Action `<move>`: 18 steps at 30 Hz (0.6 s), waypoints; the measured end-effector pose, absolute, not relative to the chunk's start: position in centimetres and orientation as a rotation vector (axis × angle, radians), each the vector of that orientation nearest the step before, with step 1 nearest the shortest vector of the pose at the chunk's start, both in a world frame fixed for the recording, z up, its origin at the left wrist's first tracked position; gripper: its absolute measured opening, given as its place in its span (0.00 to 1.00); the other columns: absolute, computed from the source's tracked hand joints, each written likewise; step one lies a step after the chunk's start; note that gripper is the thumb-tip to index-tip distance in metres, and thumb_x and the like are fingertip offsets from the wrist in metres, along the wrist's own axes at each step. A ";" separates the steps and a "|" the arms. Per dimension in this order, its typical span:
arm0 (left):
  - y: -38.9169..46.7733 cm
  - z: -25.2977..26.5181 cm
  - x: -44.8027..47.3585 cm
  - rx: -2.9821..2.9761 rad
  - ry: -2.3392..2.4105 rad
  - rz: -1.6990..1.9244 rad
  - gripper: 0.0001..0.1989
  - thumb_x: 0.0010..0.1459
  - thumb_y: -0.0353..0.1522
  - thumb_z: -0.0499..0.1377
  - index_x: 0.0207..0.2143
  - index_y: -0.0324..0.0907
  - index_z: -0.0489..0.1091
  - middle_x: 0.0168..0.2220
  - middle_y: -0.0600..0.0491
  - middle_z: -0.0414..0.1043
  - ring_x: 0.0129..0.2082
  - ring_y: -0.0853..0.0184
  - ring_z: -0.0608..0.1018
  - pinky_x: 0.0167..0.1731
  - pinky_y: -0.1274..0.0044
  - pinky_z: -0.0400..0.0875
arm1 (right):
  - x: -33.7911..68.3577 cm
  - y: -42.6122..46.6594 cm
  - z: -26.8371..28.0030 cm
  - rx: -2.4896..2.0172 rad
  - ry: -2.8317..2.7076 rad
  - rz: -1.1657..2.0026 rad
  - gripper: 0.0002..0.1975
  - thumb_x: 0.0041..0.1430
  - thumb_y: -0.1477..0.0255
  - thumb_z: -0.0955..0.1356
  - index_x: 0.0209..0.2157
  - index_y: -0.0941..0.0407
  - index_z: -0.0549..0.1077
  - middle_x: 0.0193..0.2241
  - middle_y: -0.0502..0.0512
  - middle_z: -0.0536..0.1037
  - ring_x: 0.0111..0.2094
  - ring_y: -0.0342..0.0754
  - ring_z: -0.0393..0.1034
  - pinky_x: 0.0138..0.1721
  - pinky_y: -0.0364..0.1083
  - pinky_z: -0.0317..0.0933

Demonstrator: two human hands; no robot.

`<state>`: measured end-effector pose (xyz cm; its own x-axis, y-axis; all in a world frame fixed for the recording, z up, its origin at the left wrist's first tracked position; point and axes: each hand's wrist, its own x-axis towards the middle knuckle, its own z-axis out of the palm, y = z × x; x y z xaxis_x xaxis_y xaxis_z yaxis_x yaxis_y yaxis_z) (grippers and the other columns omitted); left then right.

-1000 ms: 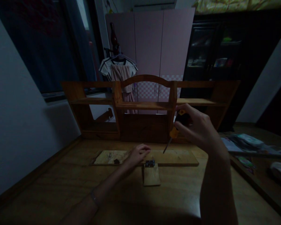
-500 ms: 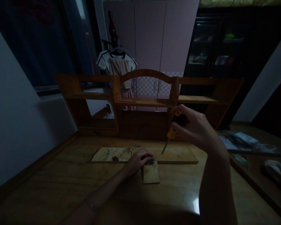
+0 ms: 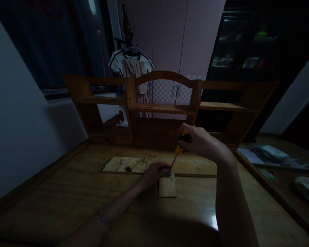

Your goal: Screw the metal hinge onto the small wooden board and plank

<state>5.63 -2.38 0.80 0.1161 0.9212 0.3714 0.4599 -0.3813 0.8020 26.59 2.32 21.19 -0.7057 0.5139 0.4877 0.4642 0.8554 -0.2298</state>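
A yellow-and-black screwdriver point(image 3: 179, 149) is gripped by its handle in my right hand point(image 3: 199, 140), its shaft slanting down to the left. The tip reaches a small shiny metal piece point(image 3: 167, 174), too dark to make out in detail. My left hand point(image 3: 156, 172) rests low with its fingers closed at that metal piece, partly covering it. Beneath the piece lies a small square wooden block point(image 3: 168, 187), at the near edge of a long wooden board point(image 3: 193, 167). The board's left part has a stained, peeling surface.
Behind the board, a wooden shelf unit point(image 3: 161, 109) stands on the wooden tabletop point(image 3: 113, 192). A small dark thin object point(image 3: 152, 157) lies behind the board. Papers and plastic point(image 3: 270, 154) are at the right, beyond a raised edge. A wall point(image 3: 20, 113) borders the left.
My right hand has moved down and left, bringing the screwdriver's tip from the air to the metal piece. My left hand stays at the piece. The view has shifted slightly.
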 end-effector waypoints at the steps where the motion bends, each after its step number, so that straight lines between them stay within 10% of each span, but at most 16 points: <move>1: -2.4 0.9 5.7 1.879 1.334 1.215 0.12 0.60 0.25 0.58 0.44 0.43 0.76 0.42 0.56 0.76 0.43 0.67 0.76 0.47 0.78 0.67 | 26.3 2.5 21.0 -0.720 -2.494 0.114 0.11 0.58 0.78 0.70 0.41 0.56 0.66 0.33 0.48 0.71 0.34 0.45 0.67 0.30 0.40 0.56; 18: -2.0 0.5 5.5 1.914 1.295 1.244 0.11 0.60 0.25 0.59 0.44 0.43 0.75 0.40 0.58 0.76 0.42 0.70 0.77 0.45 0.82 0.67 | 25.5 2.1 20.7 -0.720 -2.508 0.161 0.12 0.59 0.77 0.70 0.43 0.56 0.66 0.33 0.48 0.69 0.34 0.44 0.65 0.31 0.39 0.57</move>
<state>5.48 -2.04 0.52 0.1249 0.9070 0.4023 0.4386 -0.4141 0.7976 25.54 2.12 20.73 -0.7229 0.5235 0.4509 0.4615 0.8516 -0.2487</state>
